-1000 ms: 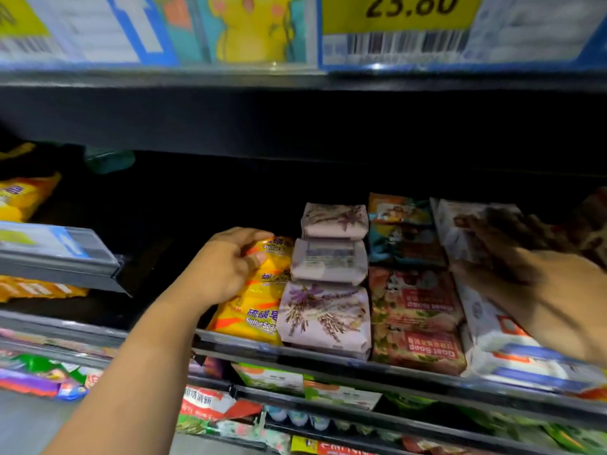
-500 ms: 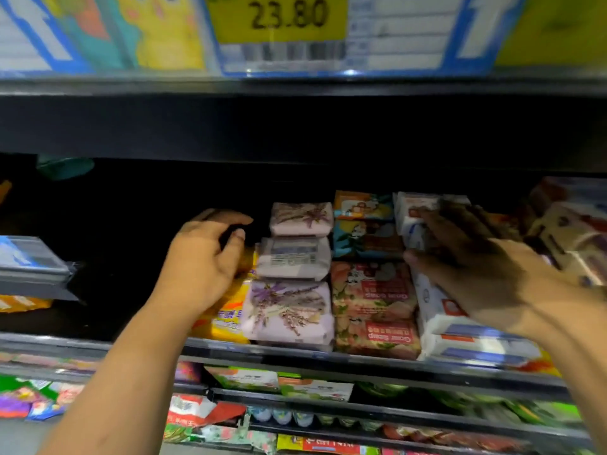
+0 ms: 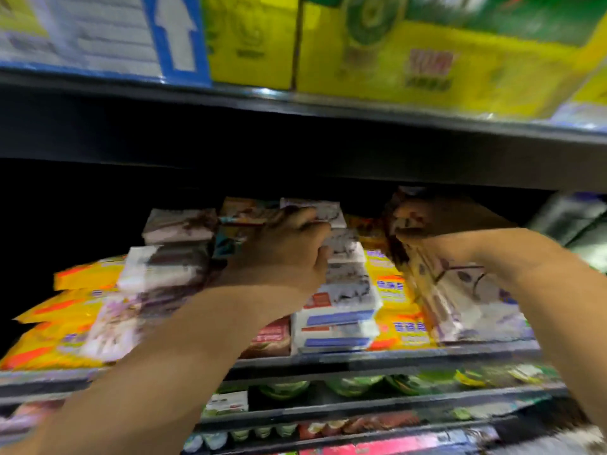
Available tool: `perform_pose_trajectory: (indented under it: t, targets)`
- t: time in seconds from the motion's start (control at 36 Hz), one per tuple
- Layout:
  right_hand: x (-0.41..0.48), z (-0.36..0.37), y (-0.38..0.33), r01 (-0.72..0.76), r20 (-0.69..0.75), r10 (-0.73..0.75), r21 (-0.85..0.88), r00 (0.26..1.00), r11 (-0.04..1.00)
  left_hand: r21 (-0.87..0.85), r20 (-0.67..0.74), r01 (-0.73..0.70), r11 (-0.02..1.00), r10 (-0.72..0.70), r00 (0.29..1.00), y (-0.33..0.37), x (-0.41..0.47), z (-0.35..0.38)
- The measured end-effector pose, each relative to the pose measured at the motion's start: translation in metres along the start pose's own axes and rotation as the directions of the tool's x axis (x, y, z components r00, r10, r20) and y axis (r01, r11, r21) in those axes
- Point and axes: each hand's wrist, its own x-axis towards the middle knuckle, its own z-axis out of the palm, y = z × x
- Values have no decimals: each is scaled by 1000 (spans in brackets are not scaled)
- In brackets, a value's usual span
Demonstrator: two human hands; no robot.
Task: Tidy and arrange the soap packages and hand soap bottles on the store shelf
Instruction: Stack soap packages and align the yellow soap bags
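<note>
We have both hands up at the soap shelf (image 3: pixel 361 357), and the view is smeared, so we read it with care. Our left hand (image 3: pixel 282 257) lies against the upper part of the white soap stack (image 3: pixel 338 316), the mid-shelf column of white packages with blue bands. Its fingers (image 3: pixel 310 218) curl over the topmost package, but we cannot tell whether they pinch it or only press on it. Our right hand (image 3: pixel 440 221) is at the top of the patterned packs (image 3: pixel 460 297), the pale pile at the right. Its fingers and thumb close round the pile's upper end, so we judge it gripped (the blur leaves some doubt). Between the two piles stand the yellow packs (image 3: pixel 391 290), which neither hand seems to hold.

What the next move turns on is the lean of the patterned packs. Their long side runs from the front rail back and up, and the top tips left toward the yellow packs. The right hand is the nearer one and already sits at that tipped end. We therefore judge that squaring the pile means drawing its top to the right, while the left hand steadies the white column. The lavender packs (image 3: pixel 170 251) at the far left are nearer the left hand and well apart from the right.
</note>
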Motion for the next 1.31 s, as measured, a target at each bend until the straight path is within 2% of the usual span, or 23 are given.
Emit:
perform_pose_trajectory:
  t: [0.11, 0.19, 0.28, 0.39, 0.44, 0.56, 0.72, 0.78, 0.92, 1.0, 1.08, 1.19, 1.25, 1.31]
  targets:
    - [11, -7, 24, 15, 68, -12, -42, 998, 999, 95, 122, 103, 990, -115, 986, 17, 14, 13]
    - [22, -8, 24, 95, 39, -92, -89, 995, 991, 149, 206, 147, 978, -176, 962, 25, 14, 22]
    - [35, -1, 21, 133, 107, -115, -181, 988, 974, 173, 219, 156, 972, -193, 956, 27, 9, 29]
    - [38, 20, 22, 97, 162, -75, -134, 984, 986, 239, 229, 143, 961, -199, 953, 27, 8, 28]
    - [38, 32, 25, 51, 156, -38, -78, 987, 996, 237, 233, 145, 961, -201, 951, 27, 9, 28]
    - [42, 40, 28, 21, 109, -11, -91, 994, 996, 226, 234, 145, 963, -198, 952, 26, 9, 28]
    - [37, 34, 25, 45, 69, -38, -103, 997, 994, 221, 250, 144, 965, -199, 947, 29, 6, 23]
    - [36, 32, 26, 52, 74, -48, -54, 996, 997, 214, 249, 149, 965, -201, 947, 30, 6, 21]
    - [31, 29, 29, 74, 30, -81, 202, 996, 977, 199, 223, 164, 966, -207, 952, 28, 8, 26]
    - [31, 26, 33, 82, -5, -84, 291, 996, 953, 175, 202, 163, 971, -198, 959, 27, 9, 29]
    - [31, 16, 36, 26, -24, -20, 320, 1000, 947, 158, 215, 164, 974, -196, 957, 26, 9, 28]
    - [23, 2, 45, -156, 67, 144, 565, 987, 810, 149, 212, 148, 978, -178, 961, 25, 6, 29]
    - [6, -8, 46, -170, 84, 150, 608, 985, 776, 139, 207, 143, 980, -170, 963, 24, 6, 29]
    - [-15, -17, 42, -131, 25, 155, 676, 988, 725, 141, 210, 138, 980, -166, 963, 25, 6, 28]
